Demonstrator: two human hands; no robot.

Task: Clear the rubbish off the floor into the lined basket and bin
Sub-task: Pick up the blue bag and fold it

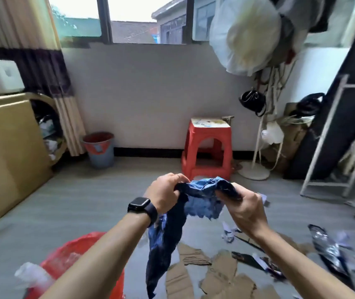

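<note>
Head view: both hands are up at centre frame, working one piece of rubbish between them. The left hand (pixel 165 194), with a dark watch (pixel 140 207) on its wrist, is clenching the nine o'clock end of a crumpled blue plastic wrapper (pixel 202 189). The right hand (pixel 248 209) is gripping the three o'clock end, fingers curled round it. The wrapper is being held in the air above the floor (pixel 75 201), its long dark tail hanging down toward six o'clock.

Down at seven o'clock the red-lined basket (pixel 70 253) is sitting just under the left forearm, with something pale and translucent at its rim, too blurred to name. Far off at ten o'clock, the grey bin (pixel 100 155) with its red liner is standing against the wall beside the curtain. A red stool (pixel 207 145) is standing at twelve o'clock beyond the hands.

Torn cardboard scraps (pixel 221 271) are lying at five o'clock, white paper bits (pixel 229 233) just beyond them, and a silvery black wrapper (pixel 327 249) at four o'clock.
</note>
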